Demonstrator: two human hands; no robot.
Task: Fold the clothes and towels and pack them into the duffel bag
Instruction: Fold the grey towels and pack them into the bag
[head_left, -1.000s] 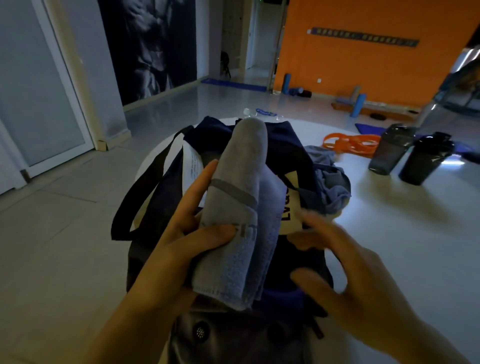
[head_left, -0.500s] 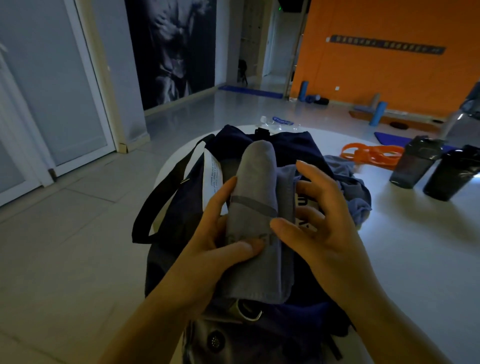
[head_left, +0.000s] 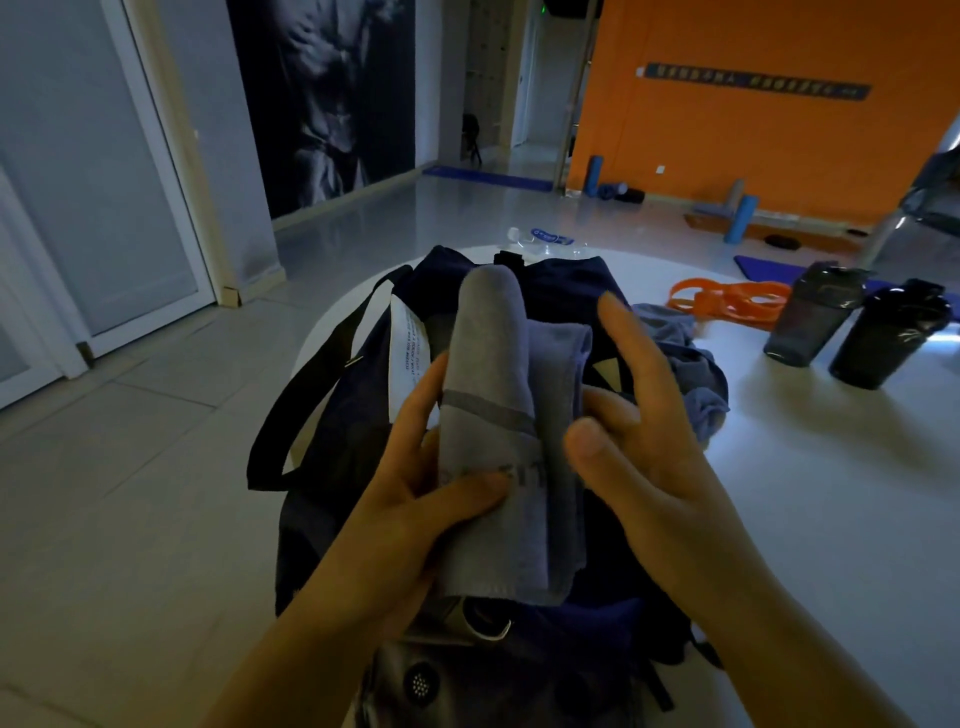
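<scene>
Grey folded towel (head_left: 493, 415) gripped by left hand (head_left: 415, 499) over duffel bag (head_left: 343, 415); right hand (head_left: 644, 441) relaxed, fingers straight.

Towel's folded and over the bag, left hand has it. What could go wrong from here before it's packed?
1. Only the left hand grips the folded grey towel; the right hand is open beside it, so the loose layers may unfold on the way down.
2. The duffel bag sags, so its opening may not stay wide.
3. The blue garment on the bag's right edge might snag or slip off.
</scene>
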